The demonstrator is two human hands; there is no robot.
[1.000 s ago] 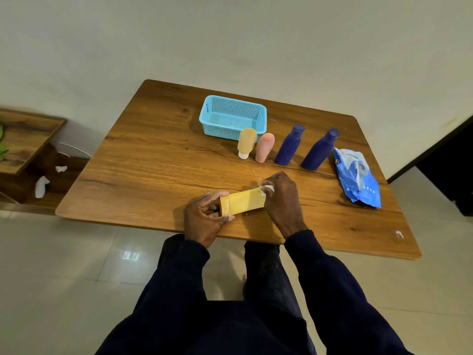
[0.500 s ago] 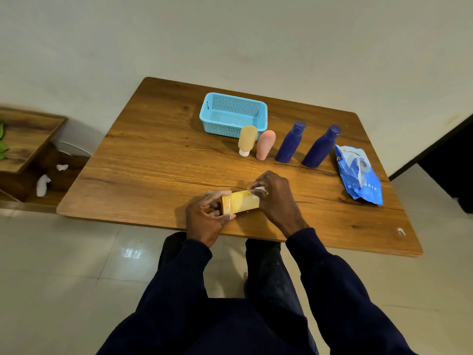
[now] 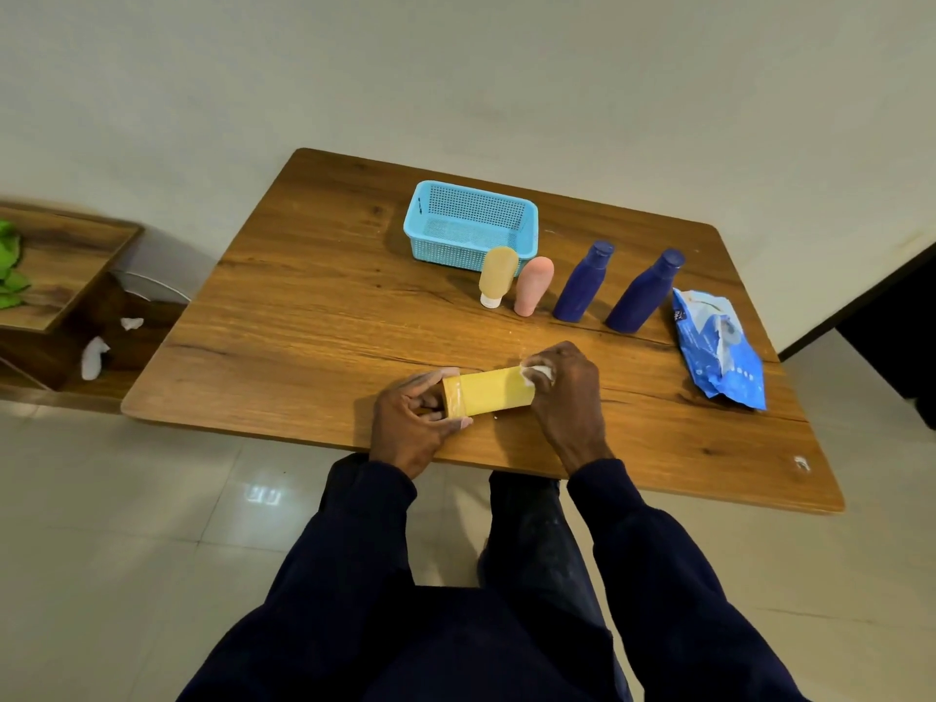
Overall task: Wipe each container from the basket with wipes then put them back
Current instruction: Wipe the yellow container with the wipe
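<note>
Head view: wiping the yellow container (image 3: 487, 392) at the near table (image 3: 314, 306) edge.

The left hand (image 3: 413, 423) curls its fingers around one end, and the right hand (image 3: 567, 392) pinches a white wipe (image 3: 538, 373) against the other. It looks light and stiff, maybe slippery when wet; hold it by the ends.
</note>
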